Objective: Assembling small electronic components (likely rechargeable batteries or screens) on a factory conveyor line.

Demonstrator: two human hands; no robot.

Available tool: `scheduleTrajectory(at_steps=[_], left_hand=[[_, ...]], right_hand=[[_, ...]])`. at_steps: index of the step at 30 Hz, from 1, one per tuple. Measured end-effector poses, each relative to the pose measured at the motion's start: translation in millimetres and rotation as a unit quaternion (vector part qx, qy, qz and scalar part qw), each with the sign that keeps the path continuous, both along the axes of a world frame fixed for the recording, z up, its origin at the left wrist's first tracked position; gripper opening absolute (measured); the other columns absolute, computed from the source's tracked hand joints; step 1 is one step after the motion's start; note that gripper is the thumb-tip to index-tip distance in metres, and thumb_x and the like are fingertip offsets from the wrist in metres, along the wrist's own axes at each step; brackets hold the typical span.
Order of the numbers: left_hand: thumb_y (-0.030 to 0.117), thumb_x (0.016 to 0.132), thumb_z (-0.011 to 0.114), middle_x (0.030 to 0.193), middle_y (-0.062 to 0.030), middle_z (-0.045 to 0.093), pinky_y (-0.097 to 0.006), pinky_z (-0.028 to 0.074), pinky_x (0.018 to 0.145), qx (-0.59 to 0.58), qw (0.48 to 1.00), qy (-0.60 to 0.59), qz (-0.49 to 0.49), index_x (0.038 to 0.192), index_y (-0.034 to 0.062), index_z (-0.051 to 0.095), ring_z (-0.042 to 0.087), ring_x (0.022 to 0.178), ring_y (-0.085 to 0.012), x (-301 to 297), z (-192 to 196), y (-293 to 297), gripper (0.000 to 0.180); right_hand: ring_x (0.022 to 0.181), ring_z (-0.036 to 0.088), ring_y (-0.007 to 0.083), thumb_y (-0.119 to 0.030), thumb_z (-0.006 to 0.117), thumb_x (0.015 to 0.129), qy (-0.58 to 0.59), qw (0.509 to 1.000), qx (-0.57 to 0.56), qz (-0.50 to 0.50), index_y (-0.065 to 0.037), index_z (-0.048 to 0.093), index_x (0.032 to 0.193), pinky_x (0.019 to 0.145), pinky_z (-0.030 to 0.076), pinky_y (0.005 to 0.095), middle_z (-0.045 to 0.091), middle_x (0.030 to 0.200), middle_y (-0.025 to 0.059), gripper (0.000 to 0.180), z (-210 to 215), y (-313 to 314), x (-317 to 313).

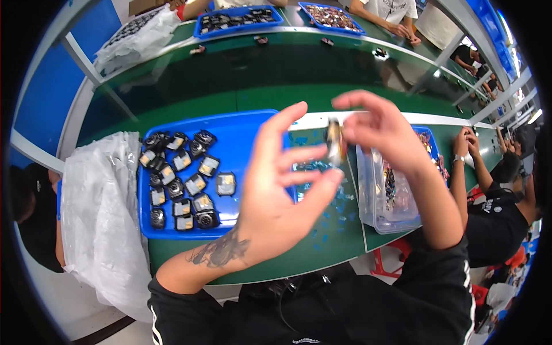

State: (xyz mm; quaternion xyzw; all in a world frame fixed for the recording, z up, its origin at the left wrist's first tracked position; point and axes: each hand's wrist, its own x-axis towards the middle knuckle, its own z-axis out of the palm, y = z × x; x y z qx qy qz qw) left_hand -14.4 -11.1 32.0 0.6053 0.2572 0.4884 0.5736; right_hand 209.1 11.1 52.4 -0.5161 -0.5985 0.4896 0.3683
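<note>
My left hand (279, 198) is raised over the table's middle, with its index finger stretched up. Between its thumb and a bent finger sits a small black electronic part (334, 141) with a shiny, yellowish side, blurred by motion. From the right, my right hand (382, 129) meets the same part with curled fingertips, while its forefinger points left above it. Left of my hands is a blue tray (230, 123), holding several black modules (195, 184) with silver and yellow faces, bunched on its left side.
A clear plastic bin (397, 221) with small parts stands on the right, beside another blue tray (424, 132). Bluish scraps (328, 215) litter the green tabletop (310, 253). Plastic sheeting (100, 213) hangs at left. Opposite, loose pieces lie before co-workers' trays (238, 33). Another person's hands (467, 141) are at right.
</note>
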Motion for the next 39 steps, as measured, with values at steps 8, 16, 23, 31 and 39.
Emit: scheduleTrajectory(at_steps=[8,16,23,31,39], left_hand=[[0.003,0.083,0.070,0.087,-0.0109,0.060,-0.031,0.056,0.052,0.385,0.917,-0.100,-0.033,0.096,0.0048,0.057,0.068,0.068,-0.0283,-82,63,-31,0.018],[0.017,0.090,0.062,0.090,-0.0052,0.057,-0.031,0.054,0.062,0.343,0.905,-0.114,-0.225,0.099,0.0104,0.056,0.064,0.072,-0.0289,-110,84,-19,0.013],[0.017,0.088,0.066,0.091,-0.0034,0.059,-0.031,0.053,0.063,0.308,0.917,-0.135,-0.216,0.099,0.0114,0.058,0.064,0.072,-0.0274,-110,79,-17,0.014],[0.011,0.086,0.066,0.088,-0.0062,0.061,-0.032,0.053,0.062,0.435,0.880,-0.188,-0.016,0.096,0.0099,0.060,0.064,0.072,-0.0276,-114,83,-37,0.012],[-0.005,0.076,0.068,0.088,-0.0120,0.069,-0.032,0.054,0.070,0.531,0.846,-0.047,-0.006,0.097,0.0001,0.069,0.069,0.076,-0.0268,-151,91,-30,0.021]], right_hand=[[0.057,0.049,0.0084,-0.002,0.075,0.075,-0.093,0.982,-0.114,-0.116,0.002,0.058,0.117,0.047,0.038,0.0219,0.064,0.082,0.0080,0.045,-76,175,39],[0.067,0.056,0.0104,-0.007,0.073,0.080,-0.259,0.951,-0.124,-0.111,-0.001,0.058,0.119,0.053,0.043,0.0225,0.063,0.084,0.0058,0.043,-90,187,56],[0.097,0.058,0.0139,-0.053,0.067,0.086,-0.255,0.952,-0.104,0.133,-0.003,0.058,0.123,0.085,0.050,0.0322,0.062,0.110,0.0053,0.063,-17,144,118],[0.080,0.062,0.0106,-0.027,0.074,0.086,-0.417,0.874,-0.114,0.220,-0.004,0.069,0.110,0.072,0.053,0.0297,0.070,0.090,0.0021,0.034,-6,60,173],[0.059,0.057,0.0095,-0.022,0.059,0.093,-0.374,0.908,-0.143,0.121,-0.003,0.072,0.104,0.058,0.049,0.0270,0.063,0.068,0.0015,0.026,39,22,126]])
